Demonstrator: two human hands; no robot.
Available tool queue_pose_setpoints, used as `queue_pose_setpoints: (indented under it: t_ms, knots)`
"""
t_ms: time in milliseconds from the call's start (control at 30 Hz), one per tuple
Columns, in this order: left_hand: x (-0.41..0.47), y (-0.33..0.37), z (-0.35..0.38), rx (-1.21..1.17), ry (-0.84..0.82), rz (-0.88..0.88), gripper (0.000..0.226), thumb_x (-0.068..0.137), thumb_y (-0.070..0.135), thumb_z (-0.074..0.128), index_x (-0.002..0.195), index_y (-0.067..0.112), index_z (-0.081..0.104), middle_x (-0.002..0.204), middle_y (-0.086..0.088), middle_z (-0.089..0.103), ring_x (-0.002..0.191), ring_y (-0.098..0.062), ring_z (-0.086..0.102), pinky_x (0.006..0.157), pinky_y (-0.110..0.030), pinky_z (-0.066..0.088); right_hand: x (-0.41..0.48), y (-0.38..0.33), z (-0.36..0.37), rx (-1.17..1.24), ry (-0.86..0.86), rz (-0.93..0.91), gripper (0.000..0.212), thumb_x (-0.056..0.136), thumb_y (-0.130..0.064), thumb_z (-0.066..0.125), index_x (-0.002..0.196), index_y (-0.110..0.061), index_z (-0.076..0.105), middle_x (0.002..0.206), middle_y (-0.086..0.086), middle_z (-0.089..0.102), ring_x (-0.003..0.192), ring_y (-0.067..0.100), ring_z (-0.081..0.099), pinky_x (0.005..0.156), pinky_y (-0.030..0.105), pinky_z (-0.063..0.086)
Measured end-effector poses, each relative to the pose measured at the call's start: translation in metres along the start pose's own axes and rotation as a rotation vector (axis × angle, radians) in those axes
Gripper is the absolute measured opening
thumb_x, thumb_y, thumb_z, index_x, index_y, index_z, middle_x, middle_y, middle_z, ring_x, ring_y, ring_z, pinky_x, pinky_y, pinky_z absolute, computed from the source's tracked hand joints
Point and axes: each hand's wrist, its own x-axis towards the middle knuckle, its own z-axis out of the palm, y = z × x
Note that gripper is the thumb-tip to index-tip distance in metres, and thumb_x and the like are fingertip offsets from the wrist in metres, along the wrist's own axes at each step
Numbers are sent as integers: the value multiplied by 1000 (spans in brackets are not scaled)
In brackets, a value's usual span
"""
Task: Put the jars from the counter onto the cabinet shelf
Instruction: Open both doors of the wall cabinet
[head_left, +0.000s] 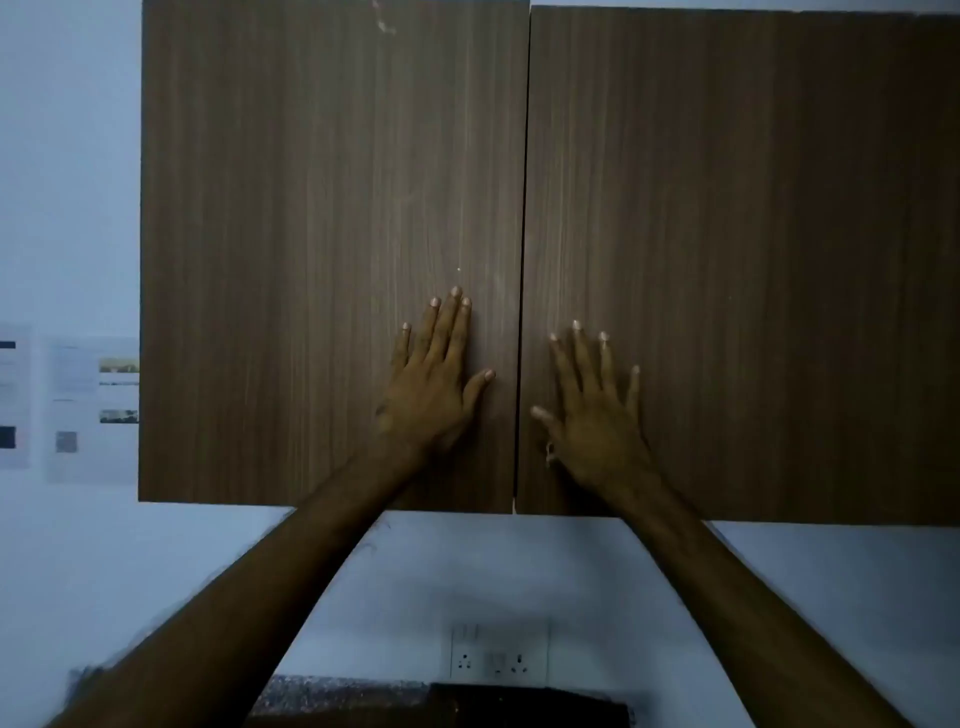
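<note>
While both cabinet doors stand shut, the left hand lies flat and spread on the left door, and the right hand lies flat, fingers splayed, on the right door; neither holds anything. Between the hands runs the vertical seam, the left thumb nearer to it. No jars are in view, and the shelf is hidden behind the doors. Only a dark strip of worktop shows at the bottom edge, beneath a wall socket. I judge the doors must swing outward from that seam before any jar can go in.
</note>
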Motion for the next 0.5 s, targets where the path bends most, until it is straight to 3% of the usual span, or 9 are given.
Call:
queue_pose_setpoints:
  t_ms: [133, 300, 400, 500]
  knots:
    - [-23, 6, 7, 29, -45, 8, 76, 97, 56, 22, 154, 14, -8, 162, -6, -13, 149, -21, -13, 121, -45, -2, -36, 3, 31, -93, -150, -53, 94, 91, -69, 37, 149, -31, -26, 160, 3, -32, 148, 28, -27, 115, 64, -9]
    - [-49, 1, 15, 37, -85, 32, 75, 99, 55, 23, 155, 13, -4, 162, -6, -11, 149, -22, -11, 122, -45, 0, -56, 0, 57, -199, -173, -87, 125, 70, -83, 53, 151, -29, -25, 158, 8, -35, 147, 33, -28, 109, 67, -16]
    - [-55, -4, 14, 10, -102, 24, 75, 98, 56, 19, 154, 13, -6, 162, -6, -13, 149, -22, -13, 122, -46, -1, -55, -11, 63, -301, -173, -73, 136, 66, -76, 67, 152, -23, -24, 160, 10, -31, 148, 35, -24, 108, 72, -12]
    - [-59, -10, 12, 13, -95, 45, 77, 95, 58, 13, 154, 13, -5, 162, -6, -12, 149, -22, -12, 122, -43, -3, -54, -17, 69, -336, -115, -75, 130, 72, -61, 72, 153, -16, -18, 163, 11, -21, 150, 35, -15, 109, 73, -8]
